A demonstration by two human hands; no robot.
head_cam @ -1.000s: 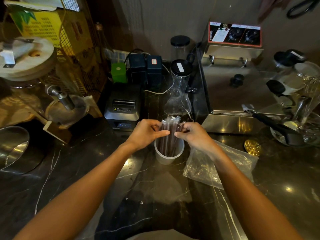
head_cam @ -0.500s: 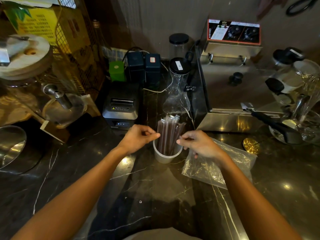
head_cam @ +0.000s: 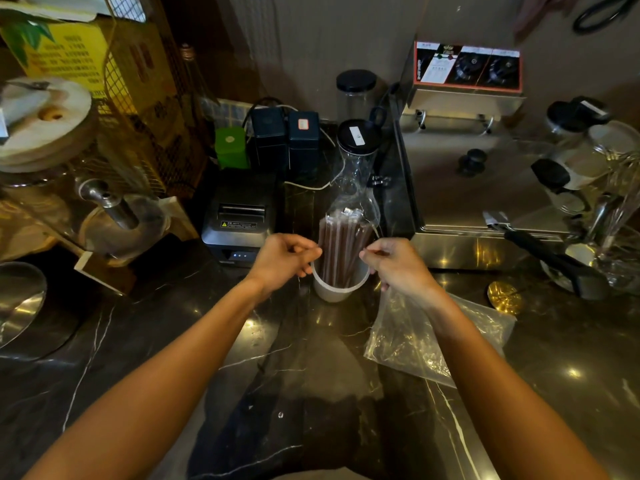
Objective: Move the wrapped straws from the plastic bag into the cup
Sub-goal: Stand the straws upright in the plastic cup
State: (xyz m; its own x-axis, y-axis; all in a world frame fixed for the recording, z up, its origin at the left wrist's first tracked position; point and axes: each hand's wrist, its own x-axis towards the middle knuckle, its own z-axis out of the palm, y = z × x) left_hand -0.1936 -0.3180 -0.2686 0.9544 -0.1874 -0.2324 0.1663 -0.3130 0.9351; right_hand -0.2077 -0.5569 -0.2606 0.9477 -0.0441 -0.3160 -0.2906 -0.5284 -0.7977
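no words can be read here. the yellow box (head_cam: pixel 65 57) far left has rows of green print, too blurry to make out. the black printer (head_cam: pixel 242 221) has a small yellow warning sign on a sticker. the steel machine (head_cam: pixel 467 67) far right has a label, too small to read.

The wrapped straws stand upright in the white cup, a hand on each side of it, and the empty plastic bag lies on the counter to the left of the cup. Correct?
Not quite. The head view shows the plastic bag on the counter to the right of the cup, under the right hand. The rest holds: the wrapped straws stand in the cup, with the left hand on the other side.
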